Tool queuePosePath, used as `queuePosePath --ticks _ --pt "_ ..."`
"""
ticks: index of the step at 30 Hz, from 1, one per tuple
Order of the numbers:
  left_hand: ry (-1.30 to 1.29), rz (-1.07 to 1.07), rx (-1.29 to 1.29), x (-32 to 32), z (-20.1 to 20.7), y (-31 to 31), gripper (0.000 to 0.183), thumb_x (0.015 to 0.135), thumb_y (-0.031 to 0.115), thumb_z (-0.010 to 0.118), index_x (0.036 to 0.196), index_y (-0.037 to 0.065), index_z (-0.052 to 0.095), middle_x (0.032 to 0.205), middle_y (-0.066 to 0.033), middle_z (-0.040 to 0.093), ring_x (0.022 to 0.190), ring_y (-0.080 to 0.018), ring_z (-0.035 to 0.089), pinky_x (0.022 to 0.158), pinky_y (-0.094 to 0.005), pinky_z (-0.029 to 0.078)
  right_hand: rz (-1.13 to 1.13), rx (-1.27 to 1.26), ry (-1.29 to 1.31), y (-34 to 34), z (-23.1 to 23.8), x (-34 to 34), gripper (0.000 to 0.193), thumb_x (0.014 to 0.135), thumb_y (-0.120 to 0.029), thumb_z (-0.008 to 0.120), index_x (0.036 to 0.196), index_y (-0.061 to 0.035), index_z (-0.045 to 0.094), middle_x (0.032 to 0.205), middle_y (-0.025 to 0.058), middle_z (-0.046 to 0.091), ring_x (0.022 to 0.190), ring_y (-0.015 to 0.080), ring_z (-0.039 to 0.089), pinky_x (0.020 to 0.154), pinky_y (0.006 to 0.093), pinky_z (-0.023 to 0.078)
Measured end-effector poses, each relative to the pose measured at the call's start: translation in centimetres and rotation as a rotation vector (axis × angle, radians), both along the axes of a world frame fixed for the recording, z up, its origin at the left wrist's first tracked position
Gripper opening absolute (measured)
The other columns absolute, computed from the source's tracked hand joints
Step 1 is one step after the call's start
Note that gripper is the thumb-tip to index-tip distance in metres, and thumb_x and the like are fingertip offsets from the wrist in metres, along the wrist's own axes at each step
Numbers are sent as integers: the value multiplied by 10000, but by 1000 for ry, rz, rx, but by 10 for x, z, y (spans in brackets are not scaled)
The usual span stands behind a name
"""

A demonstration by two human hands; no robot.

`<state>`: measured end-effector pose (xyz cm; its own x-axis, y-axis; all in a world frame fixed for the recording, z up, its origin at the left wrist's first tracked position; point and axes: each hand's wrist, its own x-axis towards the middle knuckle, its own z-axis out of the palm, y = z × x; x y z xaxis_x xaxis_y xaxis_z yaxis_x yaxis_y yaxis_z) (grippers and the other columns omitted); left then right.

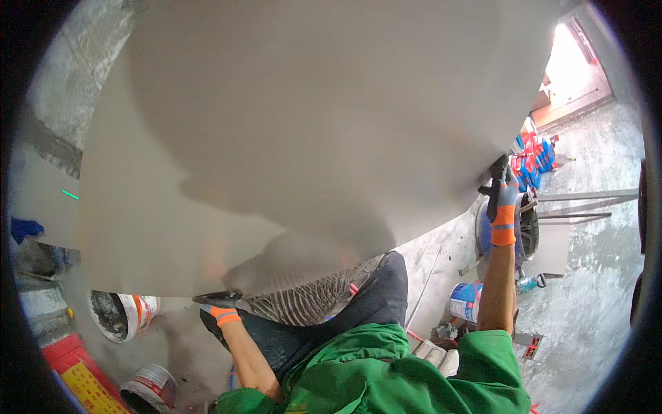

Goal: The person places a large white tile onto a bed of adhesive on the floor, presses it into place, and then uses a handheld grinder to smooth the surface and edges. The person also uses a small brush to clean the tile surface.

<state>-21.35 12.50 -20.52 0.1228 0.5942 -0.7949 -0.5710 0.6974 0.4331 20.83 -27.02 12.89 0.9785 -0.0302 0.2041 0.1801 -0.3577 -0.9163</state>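
A very large, glossy grey tile (310, 138) fills most of the head view, with dark shadows or reflections across its face. My left hand (219, 301), in a glove with an orange cuff and dark fingers, grips the tile's near edge toward the left. Further up on the right, my right hand (502, 188) wears a matching glove and is closed round the tile's right edge; some of its fingertips are hard to make out. Grey combed mortar (303, 301) in wavy ridges shows just past the near edge, beside my dark-trousered leg (386, 286).
At left stand a mortar-smeared white bucket (146, 314), another bucket (155, 381) and a red-and-yellow package (83, 369). To the right are a blue barrel (485, 228), a blue-and-white pail (464, 301), red-and-blue bags (531, 162) and metal bars (586, 196). A bright opening (569, 65) lies far right.
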Motion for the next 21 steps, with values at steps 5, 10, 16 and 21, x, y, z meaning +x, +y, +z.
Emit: queuePosePath --ticks 5,10,16,21 --pt "-55 70 -58 -6 -45 10 741 786 698 374 1315 184 439 1330 -52 443 1188 -308 396 937 -546 315 8 -98 -23 42 7 -11 446 922 -437 485 1195 -91 549 906 18 604 668 104 540 462 254 438" --pt "-123 179 -124 -12 -66 9 722 809 672 361 1316 164 437 1332 -61 443 1187 -296 405 958 -511 316 52 -11 -56 81 44 -27 399 919 -304 537 1263 -107 494 1041 44 613 820 133 594 458 277 478" --pt "-183 293 -134 3 -75 -2 700 837 640 345 1319 141 435 1334 -72 443 1187 -282 415 983 -468 317 137 -420 -133 93 57 -5 470 882 -434 542 1235 -125 516 1029 20 603 797 131 571 471 261 466" --pt "-403 137 183 14 -120 -29 642 875 573 343 1320 118 429 1345 -81 435 1191 -274 417 999 -444 323 169 -288 70 78 -26 82 422 889 -470 516 1122 -123 570 868 -7 602 649 99 545 407 232 395"
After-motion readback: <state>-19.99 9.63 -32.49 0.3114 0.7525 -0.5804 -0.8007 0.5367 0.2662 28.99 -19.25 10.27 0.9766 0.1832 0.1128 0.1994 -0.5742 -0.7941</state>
